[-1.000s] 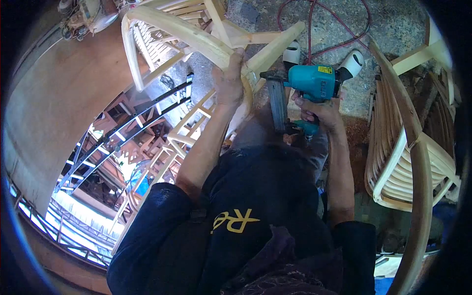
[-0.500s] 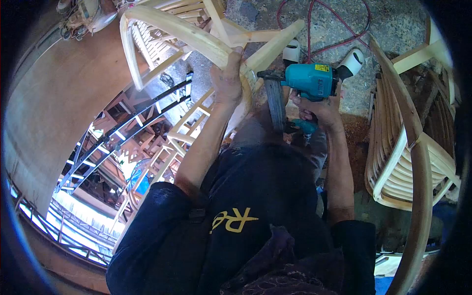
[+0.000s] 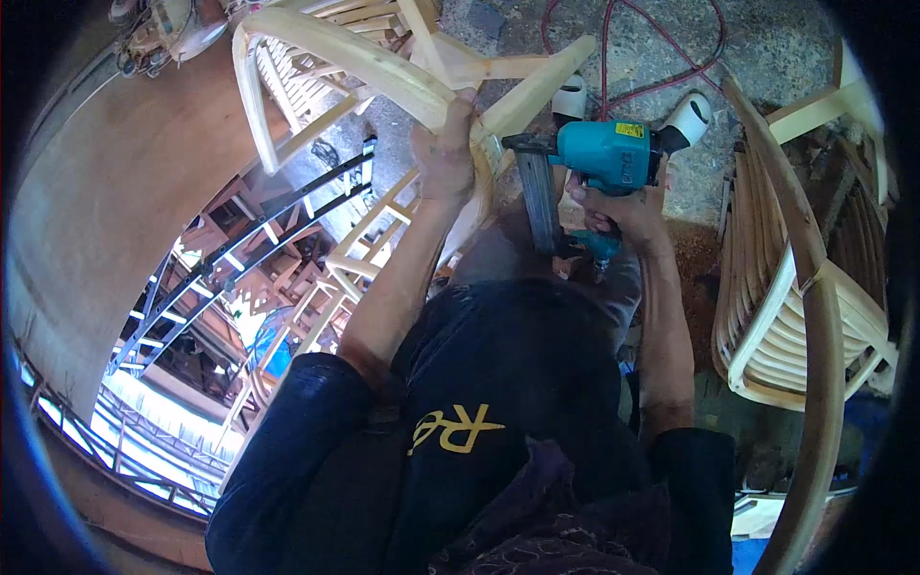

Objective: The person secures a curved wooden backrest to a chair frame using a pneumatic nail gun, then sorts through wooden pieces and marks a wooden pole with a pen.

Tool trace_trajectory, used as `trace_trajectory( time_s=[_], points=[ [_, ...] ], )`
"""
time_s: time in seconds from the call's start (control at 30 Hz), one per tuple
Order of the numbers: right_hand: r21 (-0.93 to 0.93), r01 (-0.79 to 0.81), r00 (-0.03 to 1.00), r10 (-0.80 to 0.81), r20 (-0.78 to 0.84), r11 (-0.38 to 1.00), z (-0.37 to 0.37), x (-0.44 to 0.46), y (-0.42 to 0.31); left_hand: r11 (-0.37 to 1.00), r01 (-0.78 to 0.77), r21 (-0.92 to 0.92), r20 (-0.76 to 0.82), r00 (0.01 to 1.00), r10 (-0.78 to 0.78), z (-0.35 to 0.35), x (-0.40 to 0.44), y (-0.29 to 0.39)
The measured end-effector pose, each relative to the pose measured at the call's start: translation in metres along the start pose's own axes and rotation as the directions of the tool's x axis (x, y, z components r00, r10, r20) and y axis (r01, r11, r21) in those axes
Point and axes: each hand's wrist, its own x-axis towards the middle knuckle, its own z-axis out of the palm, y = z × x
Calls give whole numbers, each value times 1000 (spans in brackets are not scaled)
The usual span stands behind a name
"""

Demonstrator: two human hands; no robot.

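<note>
A pale wooden chair frame (image 3: 374, 59) reaches across the upper middle of the view. Around one of its members, near a joint, my left hand (image 3: 444, 158) is closed. My right hand (image 3: 628, 213) grips the handle of a teal nail gun (image 3: 604, 153), which lies level with its long dark magazine pointing down toward my body. The gun's nose is at the left, touching or very close to the chair's wooden joint (image 3: 489, 149); I cannot tell which. My right fingers are wrapped under the gun's body, and the trigger is partly hidden.
A red air hose (image 3: 661, 91) loops over the concrete floor. Stacked curved wooden chair parts (image 3: 767, 316) stand at the right, behind a long curved wooden piece (image 3: 819, 383). On the left are a dark ladder (image 3: 259, 230) and more chair frames (image 3: 359, 254).
Almost nothing differs. The nail gun has shifted very slightly upward with my right hand, while my left hand keeps its grip on the chair frame.
</note>
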Motion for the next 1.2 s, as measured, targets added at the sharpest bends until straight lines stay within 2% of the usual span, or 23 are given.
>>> trace_trajectory(
  time_s=[0.1,0.2,0.27,0.33,0.4,0.53,0.63,0.7,0.9,1.13,1.2],
  points=[
    [19,-22,1000,22,2,1000,-3,3,3,920,242,-308,-27,965,-263,5,2,1],
    [13,-10,1000,11,-9,1000,1,1,-1,878,300,-373,-38,941,-337,6,3,7],
    [-18,10,1000,-11,-26,1000,3,-1,-3,911,239,-337,-38,963,-267,7,1,-2],
    [-64,31,998,-34,-44,997,2,-1,-3,904,249,-347,-32,960,-277,7,2,2],
    [-62,20,1000,-22,-20,998,1,0,-4,856,326,-400,-24,930,-366,7,3,9],
    [-72,20,1000,-21,-21,997,2,0,-4,844,344,-413,-22,922,-386,6,3,12],
    [-125,-36,999,39,20,992,-4,4,-9,829,363,-425,-19,912,-409,6,2,15],
    [-144,-29,1000,27,-14,989,-3,4,-17,816,391,-426,7,903,-430,5,2,19],
    [-116,-47,999,49,18,992,-3,5,-24,871,302,-387,-22,942,-336,6,3,9],
    [-153,-25,999,30,31,988,-13,13,-16,854,325,-407,-35,928,-370,7,3,11],
    [-225,-63,998,60,-18,972,-13,13,-18,855,321,-406,-24,932,-362,7,3,7]
  ],
)
